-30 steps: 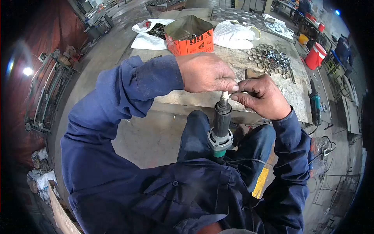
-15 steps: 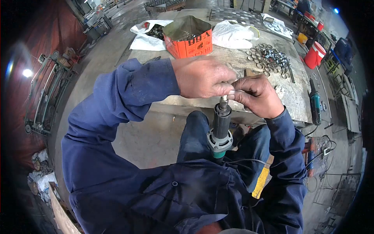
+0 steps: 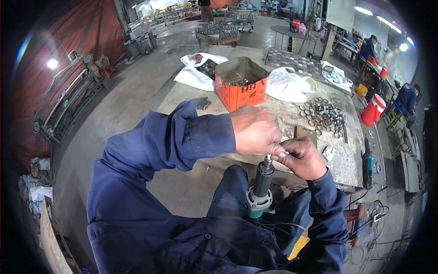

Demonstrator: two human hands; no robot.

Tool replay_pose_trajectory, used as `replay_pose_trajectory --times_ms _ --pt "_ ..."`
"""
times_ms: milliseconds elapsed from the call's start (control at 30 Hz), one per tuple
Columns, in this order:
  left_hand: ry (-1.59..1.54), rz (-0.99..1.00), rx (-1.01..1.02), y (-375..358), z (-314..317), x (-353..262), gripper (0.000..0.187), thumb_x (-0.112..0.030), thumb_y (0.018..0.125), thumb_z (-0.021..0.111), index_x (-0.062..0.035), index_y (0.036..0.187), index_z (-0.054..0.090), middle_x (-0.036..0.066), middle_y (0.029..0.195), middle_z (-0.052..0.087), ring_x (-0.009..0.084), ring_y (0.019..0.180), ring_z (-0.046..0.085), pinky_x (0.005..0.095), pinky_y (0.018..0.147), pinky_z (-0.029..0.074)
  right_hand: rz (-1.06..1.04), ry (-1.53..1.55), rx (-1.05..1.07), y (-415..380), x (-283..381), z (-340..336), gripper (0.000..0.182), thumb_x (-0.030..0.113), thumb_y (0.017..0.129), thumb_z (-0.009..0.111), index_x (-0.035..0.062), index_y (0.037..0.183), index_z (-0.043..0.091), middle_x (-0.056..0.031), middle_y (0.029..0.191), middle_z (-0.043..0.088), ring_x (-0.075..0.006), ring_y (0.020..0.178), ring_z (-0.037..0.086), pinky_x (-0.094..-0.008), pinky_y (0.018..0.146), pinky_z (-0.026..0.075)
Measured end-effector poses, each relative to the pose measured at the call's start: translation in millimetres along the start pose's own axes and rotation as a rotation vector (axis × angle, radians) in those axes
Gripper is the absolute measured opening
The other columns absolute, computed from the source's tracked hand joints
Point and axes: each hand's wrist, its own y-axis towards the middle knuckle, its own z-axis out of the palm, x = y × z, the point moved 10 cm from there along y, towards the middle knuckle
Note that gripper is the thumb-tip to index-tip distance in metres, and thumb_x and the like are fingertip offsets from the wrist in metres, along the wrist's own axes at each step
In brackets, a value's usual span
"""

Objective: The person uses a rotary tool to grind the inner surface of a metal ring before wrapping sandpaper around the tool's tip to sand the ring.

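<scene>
A die grinder [image 3: 262, 183] with a black neck and green body stands upright between the person's knees, its tip pointing up. Just above that tip, my left hand [image 3: 256, 131] reaches in from the left with thumb and fingers pinched. My right hand [image 3: 305, 158] meets it from the right, also closed in a pinch. The fingertips of both hands come together beside the tip. Whatever small thing they hold is hidden by the fingers.
On the workbench [image 3: 283, 119] stand an orange-red tin [image 3: 242, 93], white bags [image 3: 287, 86] and a pile of metal rings [image 3: 321, 116]. Another grinder [image 3: 367, 166] lies at the right edge. A red cooler [image 3: 373, 109] and a seated person [image 3: 405, 102] are farther right.
The view has tilted up, showing more of the room. Both hands stay pinched together above the grinder, and the pale bit at its tip no longer shows as clearly.
</scene>
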Motion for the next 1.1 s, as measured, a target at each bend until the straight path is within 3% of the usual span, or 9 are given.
replay_pose_trajectory --times_ms 233,300,367,433,533,667,733,833,1100 --pt "-0.018 -0.073 0.07 -6 7 7 0.042 -0.045 0.085 0.057 -0.0044 0.073 0.06 0.015 0.063 0.056 0.0341 0.063 0.058 0.0449 0.055 0.043 -0.017 -0.037 0.025 1 -1 3 0.012 0.01 0.078 0.07 0.0011 0.086 0.067 -0.0141 0.068 0.062 -0.0245 0.058 0.06 -0.033 0.057 0.047" --pt "-0.219 0.039 -0.154 -11 6 1 0.039 -0.04 0.088 0.057 -0.0033 0.074 0.059 0.016 0.064 0.055 0.0339 0.064 0.057 0.045 0.057 0.041 -0.073 -0.07 0.031 -2 4 -1 0.014 0.011 0.078 0.069 0.0011 0.087 0.067 -0.0154 0.074 0.064 -0.0268 0.064 0.062 -0.0348 0.06 0.048" --pt "-0.209 0.033 -0.158 -14 8 2 0.031 -0.031 0.088 0.057 -0.0029 0.076 0.057 0.017 0.067 0.054 0.0346 0.065 0.056 0.0449 0.058 0.04 -0.113 0.031 0.019 -4 4 -1 0.017 0.012 0.078 0.069 0.0007 0.09 0.066 -0.0164 0.076 0.064 -0.0278 0.066 0.062 -0.0354 0.062 0.048" --pt "-0.232 0.034 -0.011 -10 11 -1 0.032 -0.034 0.085 0.059 -0.0018 0.087 0.058 0.017 0.078 0.058 0.0355 0.079 0.057 0.0436 0.069 0.044 -0.038 0.076 0.079 -5 -2 4 0.016 0.013 0.081 0.069 -0.001 0.089 0.066 -0.0152 0.074 0.064 -0.0246 0.065 0.062 -0.0334 0.061 0.047" --pt "-0.304 -0.009 0.174 -4 10 -10 0.03 -0.032 0.086 0.058 -0.0024 0.082 0.054 0.018 0.075 0.056 0.0369 0.077 0.056 0.0453 0.067 0.042 -0.069 0.096 0.066 -7 1 0 0.018 0.017 0.082 0.067 0.0005 0.09 0.066 -0.0174 0.074 0.063 -0.0268 0.063 0.061 -0.0347 0.061 0.047" --pt "-0.362 0.053 0.15 -2 6 -20 0.03 -0.031 0.087 0.057 -0.0026 0.08 0.051 0.018 0.073 0.055 0.0386 0.074 0.055 0.0464 0.063 0.041 -0.11 0.062 0.031 -13 9 -2 0.018 0.018 0.082 0.067 0.0012 0.087 0.066 -0.0165 0.071 0.062 -0.0301 0.062 0.06 -0.0358 0.059 0.046" --pt "-0.174 0.026 0.067 -2 -2 -19 0.028 -0.03 0.087 0.056 -0.0019 0.082 0.051 0.018 0.072 0.055 0.0388 0.072 0.056 0.0458 0.061 0.041 -0.109 0.037 0.004 -13 12 -6 0.018 0.019 0.082 0.067 0.0015 0.085 0.066 -0.0164 0.07 0.062 -0.0317 0.062 0.059 -0.0364 0.059 0.046" --pt "-0.074 -0.032 0.196 -1 8 -14 0.027 -0.028 0.088 0.055 -0.0022 0.083 0.052 0.018 0.073 0.055 0.0384 0.073 0.056 0.0455 0.06 0.041 -0.071 -0.058 0.003 -14 9 -4 0.017 0.019 0.081 0.067 0.0024 0.08 0.065 -0.0173 0.067 0.059 -0.034 0.061 0.057 -0.0379 0.057 0.045" --pt "-0.294 0.166 0.105 -1 5 -26 0.021 -0.022 0.083 0.06 -0.003 0.081 0.051 0.015 0.07 0.05 0.0358 0.067 0.053 0.0438 0.058 0.039 -0.062 0.066 -0.015 -15 11 -2 0.013 0.012 0.072 0.066 0.0029 0.08 0.063 -0.0179 0.066 0.058 -0.0337 0.061 0.058 -0.0378 0.056 0.045"
